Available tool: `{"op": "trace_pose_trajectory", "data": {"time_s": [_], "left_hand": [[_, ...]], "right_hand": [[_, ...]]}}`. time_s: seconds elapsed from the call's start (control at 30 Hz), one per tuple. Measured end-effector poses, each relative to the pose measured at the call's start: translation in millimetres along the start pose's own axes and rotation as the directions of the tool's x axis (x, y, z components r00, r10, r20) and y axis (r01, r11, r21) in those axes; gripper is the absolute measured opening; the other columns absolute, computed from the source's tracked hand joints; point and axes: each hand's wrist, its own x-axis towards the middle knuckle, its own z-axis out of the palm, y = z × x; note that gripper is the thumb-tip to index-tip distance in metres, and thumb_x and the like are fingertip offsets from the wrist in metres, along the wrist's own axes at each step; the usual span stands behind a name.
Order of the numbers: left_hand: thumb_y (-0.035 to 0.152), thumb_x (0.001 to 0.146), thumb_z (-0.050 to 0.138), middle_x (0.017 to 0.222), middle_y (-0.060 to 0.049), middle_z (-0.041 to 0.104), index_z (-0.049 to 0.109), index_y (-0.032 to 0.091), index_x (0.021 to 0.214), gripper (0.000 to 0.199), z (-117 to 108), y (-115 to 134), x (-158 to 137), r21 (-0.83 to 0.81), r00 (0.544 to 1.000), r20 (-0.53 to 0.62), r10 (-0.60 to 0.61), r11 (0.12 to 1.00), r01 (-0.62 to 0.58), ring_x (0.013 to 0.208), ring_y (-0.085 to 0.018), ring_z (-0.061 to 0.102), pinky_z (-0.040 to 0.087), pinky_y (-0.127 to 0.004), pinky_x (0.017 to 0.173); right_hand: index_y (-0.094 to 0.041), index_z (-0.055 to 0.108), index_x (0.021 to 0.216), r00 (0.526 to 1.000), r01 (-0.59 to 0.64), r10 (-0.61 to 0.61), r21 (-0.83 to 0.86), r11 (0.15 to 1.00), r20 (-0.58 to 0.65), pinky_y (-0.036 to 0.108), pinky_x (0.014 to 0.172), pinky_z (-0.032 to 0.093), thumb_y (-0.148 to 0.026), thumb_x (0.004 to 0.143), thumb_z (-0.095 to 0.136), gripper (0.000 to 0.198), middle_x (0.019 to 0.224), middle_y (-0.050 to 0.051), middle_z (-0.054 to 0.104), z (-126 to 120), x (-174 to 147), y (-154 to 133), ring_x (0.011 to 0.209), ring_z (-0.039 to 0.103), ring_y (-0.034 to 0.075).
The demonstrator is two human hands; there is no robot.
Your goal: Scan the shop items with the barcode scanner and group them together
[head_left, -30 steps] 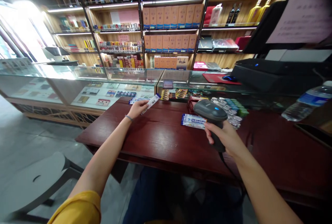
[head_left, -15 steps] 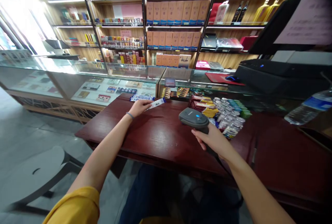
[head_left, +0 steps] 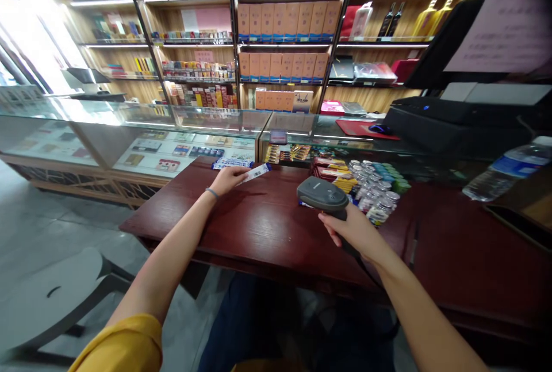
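Note:
My left hand [head_left: 229, 181] pinches a slim white and blue packet [head_left: 257, 172] whose barcode side faces up, just over the table. Right behind that hand lies a small pile of similar blue and white packets [head_left: 232, 163]. Wrapped round the handle of a dark grey barcode scanner [head_left: 321, 194] is my right hand [head_left: 347, 227]; the scanner's head points left, towards the packet. Past the scanner stand rows of small silver-capped bottles [head_left: 374, 191] and stacked red and yellow packets [head_left: 330, 168]. The scanner hides part of these goods.
A dark red wooden table [head_left: 259, 228] is in front of me, with a glass display counter [head_left: 190, 122] behind it. A water bottle [head_left: 509, 168] stands on the right, near a black machine [head_left: 466, 127]. A grey stool [head_left: 64, 297] is at lower left.
The blue light on top of the scanner has gone out. Both hands keep their holds, and the whole view has shifted slightly.

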Motion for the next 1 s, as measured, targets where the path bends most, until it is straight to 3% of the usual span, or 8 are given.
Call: {"op": "trace_pose_trajectory", "data": {"time_s": [0.13,0.27,0.4,0.57,0.77,1.0], "left_hand": [[0.051,0.083,0.064,0.103,-0.007,0.076,0.071,0.019,0.111,0.043,4.2,2.2,0.4,-0.133,1.000,-0.005,-0.023,0.991,0.022,0.093,-0.023,0.070,0.055,-0.032,0.083],[0.051,0.083,0.062,0.102,-0.010,0.073,0.065,0.015,0.113,0.047,9.7,11.0,2.3,-0.185,0.997,-0.081,-0.019,0.983,0.004,0.085,-0.020,0.069,0.056,-0.031,0.075],[0.049,0.085,0.059,0.106,-0.010,0.072,0.056,0.015,0.134,0.060,14.1,27.8,4.9,-0.143,0.999,-0.021,0.025,0.989,-0.027,0.087,-0.020,0.069,0.055,-0.032,0.078],[0.044,0.085,0.057,0.113,-0.006,0.073,0.069,0.020,0.114,0.040,25.8,58.5,10.5,-0.026,0.996,0.000,0.095,0.995,-0.094,0.097,-0.023,0.067,0.052,-0.033,0.089],[0.032,0.089,0.053,0.107,-0.004,0.074,0.071,0.023,0.108,0.028,72.2,105.8,17.2,0.065,0.972,0.022,0.233,0.970,-0.234,0.099,-0.022,0.068,0.051,-0.031,0.090],[0.020,0.094,0.047,0.107,-0.006,0.072,0.069,0.021,0.112,0.028,136.3,142.4,17.5,0.193,0.880,0.186,0.437,0.862,-0.469,0.102,-0.021,0.066,0.051,-0.033,0.092]], "right_hand": [[-0.021,0.052,0.076,0.997,0.033,-0.027,0.087,0.996,-0.068,0.024,0.040,0.033,-0.038,0.083,0.065,0.022,0.050,-0.006,0.053,-13.8,-6.1,-3.0,0.035,0.047,0.009],[-0.021,0.050,0.067,0.990,0.053,-0.034,0.143,0.988,-0.136,0.024,0.039,0.034,-0.043,0.081,0.068,0.031,0.051,-0.004,0.054,-33.6,-14.5,-5.4,0.035,0.046,0.009],[-0.021,0.052,0.070,0.978,0.064,-0.022,0.194,0.979,-0.208,0.023,0.038,0.035,-0.041,0.080,0.070,0.029,0.050,-0.005,0.054,-52.9,-24.8,-4.7,0.034,0.046,0.009],[-0.020,0.053,0.069,0.961,0.086,-0.019,0.231,0.969,-0.275,0.023,0.036,0.035,-0.041,0.079,0.072,0.030,0.051,-0.004,0.054,-71.0,-36.7,0.3,0.035,0.046,0.009],[-0.020,0.057,0.077,0.948,0.093,-0.009,0.249,0.964,-0.319,0.022,0.035,0.035,-0.041,0.077,0.073,0.027,0.049,-0.005,0.054,-83.4,-45.5,5.3,0.034,0.045,0.009],[-0.019,0.055,0.072,0.943,0.095,0.005,0.285,0.954,-0.332,0.022,0.035,0.034,-0.041,0.077,0.074,0.029,0.050,-0.005,0.053,-91.1,-56.7,9.0,0.034,0.046,0.009]]}}
